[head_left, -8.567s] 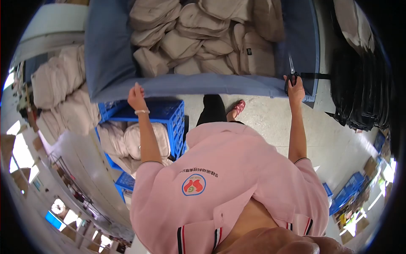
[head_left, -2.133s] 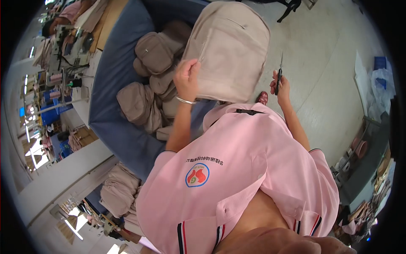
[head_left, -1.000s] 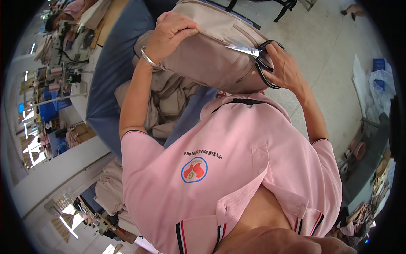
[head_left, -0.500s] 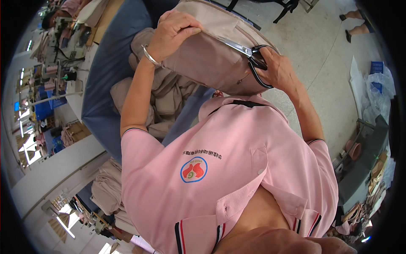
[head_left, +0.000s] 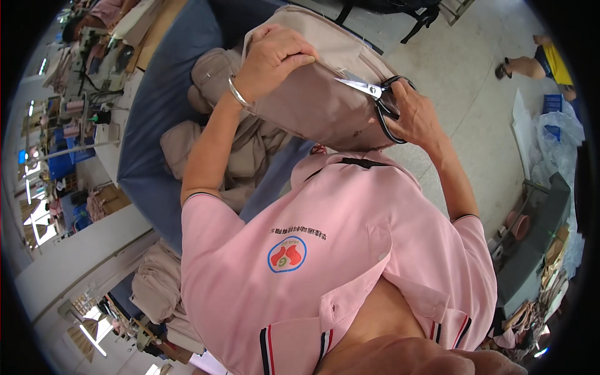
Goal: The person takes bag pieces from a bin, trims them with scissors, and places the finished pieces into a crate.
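A beige fabric bag (head_left: 306, 103) with a seam along its upper side is held up in front of me. My left hand (head_left: 275, 59), with a silver bangle at the wrist, is closed on the bag's edge, thumb and fingers pinching the seam. In my right hand (head_left: 415, 115) are black-handled scissors (head_left: 373, 91), fingers through the loops. Their blades point left along the bag's side, a short way from my left fingertips. Whether the blades touch the fabric I cannot tell.
A blue fabric-sided bin (head_left: 156, 125) with several beige bags (head_left: 240, 150) stands at the left. Plastic bags (head_left: 553, 147) lie on the floor at the right, near a grey box (head_left: 537, 244). A person's leg (head_left: 525, 67) shows at the upper right. Sewing machines line the far left.
The scissors have drawn back from my left fingers, downward and slightly right. My left hand and the bag's edge have shifted a little right and down. A person in yellow has come into view at right.
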`<state>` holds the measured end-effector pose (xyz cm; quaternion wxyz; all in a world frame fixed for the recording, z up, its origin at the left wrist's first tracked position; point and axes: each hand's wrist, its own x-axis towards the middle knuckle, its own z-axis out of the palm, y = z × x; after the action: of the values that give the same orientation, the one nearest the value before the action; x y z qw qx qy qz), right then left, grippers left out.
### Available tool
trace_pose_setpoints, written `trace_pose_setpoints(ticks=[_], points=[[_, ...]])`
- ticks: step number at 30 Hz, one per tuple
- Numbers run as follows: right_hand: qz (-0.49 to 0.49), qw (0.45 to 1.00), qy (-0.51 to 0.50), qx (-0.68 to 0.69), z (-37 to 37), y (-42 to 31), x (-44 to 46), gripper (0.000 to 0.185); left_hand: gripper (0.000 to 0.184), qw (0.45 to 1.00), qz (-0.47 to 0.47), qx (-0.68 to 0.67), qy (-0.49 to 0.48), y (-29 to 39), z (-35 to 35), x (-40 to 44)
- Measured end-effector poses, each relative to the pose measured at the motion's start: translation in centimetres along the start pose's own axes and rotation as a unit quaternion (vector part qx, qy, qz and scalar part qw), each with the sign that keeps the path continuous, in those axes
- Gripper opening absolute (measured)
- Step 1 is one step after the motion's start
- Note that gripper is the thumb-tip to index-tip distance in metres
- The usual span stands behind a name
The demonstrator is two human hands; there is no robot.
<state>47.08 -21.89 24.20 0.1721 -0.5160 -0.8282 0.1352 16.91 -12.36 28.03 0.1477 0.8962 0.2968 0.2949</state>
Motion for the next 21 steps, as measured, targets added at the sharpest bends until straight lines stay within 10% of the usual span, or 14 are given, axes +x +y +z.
trace_pose_setpoints(ticks=[15, 21], points=[[0.104, 0.994, 0.002, 0.039, 2.6, 0.1, -0.6, 0.047, 0.005, 1.000, 0.023, 0.006, -0.007, 0.1, 0.6, 1.4], [0.104, 0.976, -0.015, 0.192, 4.6, -1.9, -2.2, 0.036, 0.010, 0.968, -0.213, -0.090, -0.096, 1.3, -4.7, 3.0]])
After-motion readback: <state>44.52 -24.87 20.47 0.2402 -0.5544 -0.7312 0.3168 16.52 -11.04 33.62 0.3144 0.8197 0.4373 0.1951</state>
